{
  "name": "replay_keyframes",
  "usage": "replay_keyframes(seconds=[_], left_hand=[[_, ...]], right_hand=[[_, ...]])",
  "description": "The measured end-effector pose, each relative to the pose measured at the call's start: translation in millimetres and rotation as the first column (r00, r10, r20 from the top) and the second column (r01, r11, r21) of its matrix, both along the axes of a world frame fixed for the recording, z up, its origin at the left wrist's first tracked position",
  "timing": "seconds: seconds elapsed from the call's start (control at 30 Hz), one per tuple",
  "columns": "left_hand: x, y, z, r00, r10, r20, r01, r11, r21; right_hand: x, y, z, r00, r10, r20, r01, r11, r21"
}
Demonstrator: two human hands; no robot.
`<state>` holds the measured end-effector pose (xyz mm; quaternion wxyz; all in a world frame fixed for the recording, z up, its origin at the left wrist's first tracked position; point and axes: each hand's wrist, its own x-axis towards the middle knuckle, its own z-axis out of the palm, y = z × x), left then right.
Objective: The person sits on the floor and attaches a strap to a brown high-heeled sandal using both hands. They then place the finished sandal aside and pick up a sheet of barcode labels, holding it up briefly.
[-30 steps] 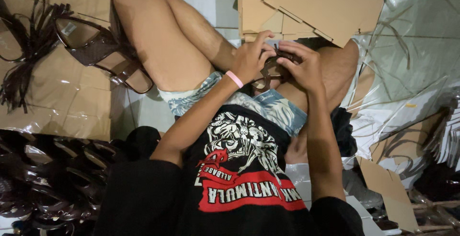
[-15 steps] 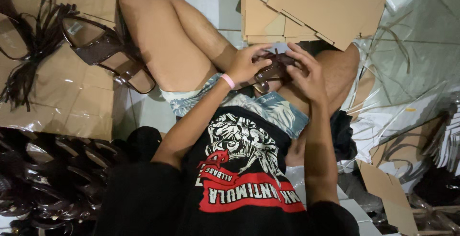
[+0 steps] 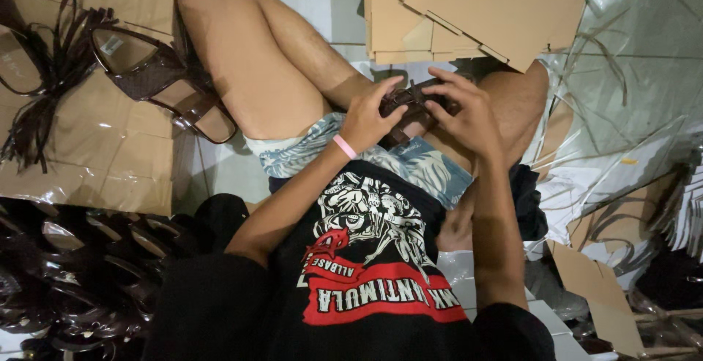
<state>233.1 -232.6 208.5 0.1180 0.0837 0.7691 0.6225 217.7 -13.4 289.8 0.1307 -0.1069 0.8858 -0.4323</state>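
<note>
At far left, a bundle of dark brown glossy straps (image 3: 45,75) lying on a flat sheet of brown cardboard (image 3: 95,163), with a dark brown open sandal with a tan insole (image 3: 165,83) just beside, partly under the bare left thigh. Below the cardboard, a heap of dark glossy sandal pieces (image 3: 80,273) in shadow. Toward the middle, a pink wristband (image 3: 344,146) around the left wrist. Left hand (image 3: 370,112) curled around the near end of a small dark brown strap piece (image 3: 408,105), fingers bent and grasping it, thumb on top. Same piece held over the lap, above the blue patterned shorts (image 3: 410,163), between both hands. Right hand (image 3: 469,112) clenched on the other end, fingertips pressing down on the upper edge; piece mostly hidden by the fingers, so exact shape cannot be told. Above, a stack of flat brown cardboard sheets (image 3: 469,2) near the right knee. Further right, crumpled clear plastic wrapping (image 3: 622,112) spread on the floor, and a loose brown cardboard scrap (image 3: 597,288) lower down.
</note>
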Motion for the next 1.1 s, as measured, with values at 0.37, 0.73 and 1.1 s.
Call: replay_keyframes(seconds=[0.37,0.73,1.1], left_hand=[[1.6,-2.1,-0.1,0.995,-0.005,-0.103,-0.002,0.998,-0.061],[1.7,-0.9,-0.5,0.981,0.026,-0.191,-0.043,0.995,-0.087],[3.7,0.4,-12.0,0.983,0.06,-0.171,-0.072,0.995,-0.067]], right_hand=[[9.7,-3.6,-1.1,0.932,0.19,-0.308,-0.11,0.96,0.259],[3.3,-2.2,-16.8,0.976,-0.049,-0.213,0.055,0.998,0.023],[-2.1,-0.2,-38.5,0.974,-0.199,-0.103,0.195,0.98,-0.048]])
